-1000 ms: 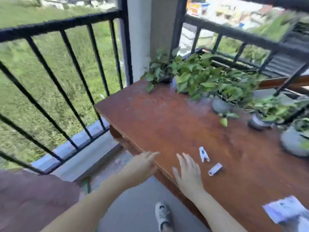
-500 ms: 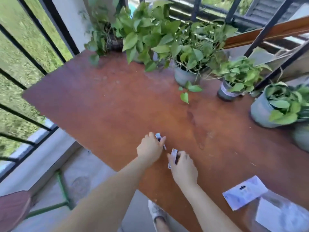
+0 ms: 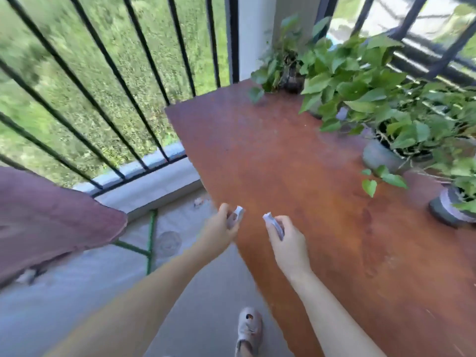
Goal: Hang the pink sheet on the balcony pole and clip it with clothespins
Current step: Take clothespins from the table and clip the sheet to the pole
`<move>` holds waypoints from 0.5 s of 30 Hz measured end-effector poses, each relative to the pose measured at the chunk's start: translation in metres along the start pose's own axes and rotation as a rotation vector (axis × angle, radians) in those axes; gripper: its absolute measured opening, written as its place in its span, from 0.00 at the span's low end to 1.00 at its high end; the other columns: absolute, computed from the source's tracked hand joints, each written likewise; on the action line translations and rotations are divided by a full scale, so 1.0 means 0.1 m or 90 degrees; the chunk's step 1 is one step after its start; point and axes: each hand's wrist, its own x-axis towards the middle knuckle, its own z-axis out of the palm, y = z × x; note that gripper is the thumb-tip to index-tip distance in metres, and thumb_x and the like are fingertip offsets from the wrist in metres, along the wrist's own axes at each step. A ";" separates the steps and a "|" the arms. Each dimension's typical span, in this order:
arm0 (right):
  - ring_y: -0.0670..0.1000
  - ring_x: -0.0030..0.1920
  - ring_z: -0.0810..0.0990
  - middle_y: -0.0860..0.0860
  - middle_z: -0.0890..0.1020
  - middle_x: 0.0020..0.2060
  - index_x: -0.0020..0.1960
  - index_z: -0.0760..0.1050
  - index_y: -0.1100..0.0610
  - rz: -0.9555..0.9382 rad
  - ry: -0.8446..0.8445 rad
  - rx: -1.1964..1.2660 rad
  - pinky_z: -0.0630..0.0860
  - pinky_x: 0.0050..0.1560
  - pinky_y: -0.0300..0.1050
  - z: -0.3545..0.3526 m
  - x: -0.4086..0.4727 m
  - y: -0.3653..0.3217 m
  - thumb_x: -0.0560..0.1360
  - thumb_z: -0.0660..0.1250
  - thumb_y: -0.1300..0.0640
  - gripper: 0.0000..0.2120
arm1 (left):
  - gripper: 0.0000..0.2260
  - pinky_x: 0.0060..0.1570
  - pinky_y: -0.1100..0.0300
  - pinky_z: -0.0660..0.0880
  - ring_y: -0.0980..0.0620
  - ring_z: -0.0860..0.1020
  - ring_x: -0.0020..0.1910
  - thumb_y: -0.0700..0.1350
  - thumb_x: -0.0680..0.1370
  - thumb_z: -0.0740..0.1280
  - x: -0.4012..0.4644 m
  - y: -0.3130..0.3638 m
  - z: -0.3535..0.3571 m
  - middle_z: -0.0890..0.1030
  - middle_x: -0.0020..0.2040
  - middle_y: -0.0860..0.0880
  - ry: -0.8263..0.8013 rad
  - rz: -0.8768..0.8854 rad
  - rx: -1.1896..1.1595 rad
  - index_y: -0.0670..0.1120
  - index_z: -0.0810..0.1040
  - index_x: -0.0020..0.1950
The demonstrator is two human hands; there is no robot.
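Two hands sit just below the middle of the frame, each pinching one white clothespin, so two clothespins are in view. The left hand (image 3: 219, 228) has its fingers curled around the left clothespin (image 3: 236, 215), whose tip sticks up past the thumb; this hand hangs over the near-left edge of the table (image 3: 296, 176). The right hand (image 3: 288, 240) grips the right clothespin (image 3: 274, 224) between thumb and curled fingers, just above the reddish-brown tabletop. The two clothespins are near each other but apart. The pink sheet (image 3: 46, 222) fills the left edge of the frame as a dull pink expanse, well apart from both hands; what it hangs on lies outside the view. Behind it, across the upper left, runs a black metal railing (image 3: 123, 81) with grass beyond. Along the right side of the table stand potted plants with broad green leaves: at least three pots can be counted, a dark pot (image 3: 292, 78) at the far end, a grey pot (image 3: 381, 155) in the middle, and a third pot (image 3: 448, 207) at the right edge. One shoe (image 3: 248, 328) shows on the grey floor at the bottom centre.
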 end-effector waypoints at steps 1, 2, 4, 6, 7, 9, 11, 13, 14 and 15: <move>0.54 0.38 0.78 0.49 0.78 0.35 0.44 0.69 0.48 -0.033 -0.032 0.013 0.73 0.41 0.50 0.15 0.02 -0.21 0.77 0.59 0.50 0.04 | 0.10 0.26 0.63 0.60 0.56 0.65 0.24 0.51 0.77 0.62 -0.10 -0.15 -0.21 0.66 0.28 0.54 0.042 -0.002 0.003 0.47 0.66 0.43; 0.57 0.40 0.79 0.51 0.79 0.38 0.45 0.69 0.48 -0.070 -0.066 0.021 0.75 0.42 0.51 0.32 0.00 -0.43 0.77 0.59 0.51 0.02 | 0.08 0.26 0.63 0.59 0.57 0.65 0.24 0.49 0.77 0.63 -0.23 -0.29 -0.45 0.66 0.29 0.55 0.086 -0.014 0.005 0.47 0.67 0.44; 0.60 0.41 0.80 0.52 0.79 0.40 0.47 0.69 0.48 -0.129 -0.138 0.037 0.77 0.41 0.53 0.71 -0.11 -0.90 0.76 0.57 0.50 0.04 | 0.07 0.29 0.61 0.60 0.57 0.67 0.25 0.48 0.77 0.64 -0.55 -0.64 -0.93 0.67 0.29 0.54 0.152 -0.064 -0.017 0.48 0.66 0.45; 0.60 0.40 0.78 0.53 0.77 0.38 0.49 0.70 0.51 -0.187 -0.225 0.051 0.74 0.38 0.49 1.14 -0.36 -1.38 0.78 0.56 0.52 0.06 | 0.05 0.31 0.57 0.67 0.52 0.71 0.29 0.48 0.77 0.63 -0.97 -1.02 -1.41 0.71 0.32 0.53 0.211 -0.119 -0.051 0.49 0.68 0.47; 0.59 0.40 0.77 0.54 0.76 0.38 0.50 0.71 0.53 -0.214 -0.275 0.056 0.69 0.38 0.45 1.36 -0.52 -1.62 0.79 0.56 0.54 0.06 | 0.05 0.32 0.56 0.69 0.50 0.73 0.31 0.48 0.77 0.62 -1.20 -1.22 -1.65 0.74 0.35 0.51 0.240 -0.152 -0.060 0.49 0.70 0.51; 0.53 0.35 0.73 0.53 0.74 0.36 0.52 0.69 0.53 -0.237 -0.388 0.083 0.66 0.35 0.42 1.80 -0.92 -2.03 0.79 0.58 0.57 0.04 | 0.10 0.37 0.56 0.71 0.47 0.75 0.38 0.47 0.76 0.62 -1.76 -1.64 -2.08 0.77 0.42 0.49 0.307 -0.223 -0.076 0.49 0.71 0.57; 0.48 0.31 0.70 0.48 0.74 0.36 0.56 0.66 0.51 -0.256 -0.490 0.079 0.67 0.33 0.39 2.27 -1.40 -2.36 0.76 0.64 0.58 0.11 | 0.08 0.43 0.53 0.70 0.48 0.73 0.42 0.47 0.76 0.62 -2.40 -2.11 -2.46 0.74 0.43 0.49 0.389 -0.282 -0.089 0.45 0.73 0.52; 0.49 0.30 0.70 0.49 0.73 0.35 0.55 0.64 0.51 -0.319 -0.554 0.018 0.68 0.33 0.44 2.74 -1.90 -2.63 0.73 0.67 0.58 0.16 | 0.06 0.42 0.53 0.69 0.46 0.72 0.41 0.45 0.75 0.62 -3.07 -2.53 -2.80 0.73 0.42 0.47 0.461 -0.348 -0.094 0.43 0.71 0.47; 0.51 0.29 0.68 0.51 0.72 0.33 0.53 0.63 0.52 -0.353 -0.583 -0.012 0.67 0.33 0.46 2.98 -2.16 -2.75 0.73 0.66 0.58 0.15 | 0.06 0.41 0.55 0.68 0.44 0.73 0.42 0.44 0.76 0.63 -3.41 -2.72 -2.97 0.73 0.43 0.44 0.492 -0.376 -0.095 0.42 0.71 0.49; 0.52 0.28 0.68 0.53 0.72 0.32 0.51 0.62 0.53 -0.375 -0.609 -0.039 0.66 0.32 0.46 3.19 -2.44 -2.89 0.73 0.65 0.58 0.13 | 0.06 0.40 0.55 0.68 0.43 0.73 0.42 0.43 0.76 0.63 -3.75 -2.91 -3.12 0.73 0.44 0.42 0.526 -0.401 -0.098 0.42 0.71 0.50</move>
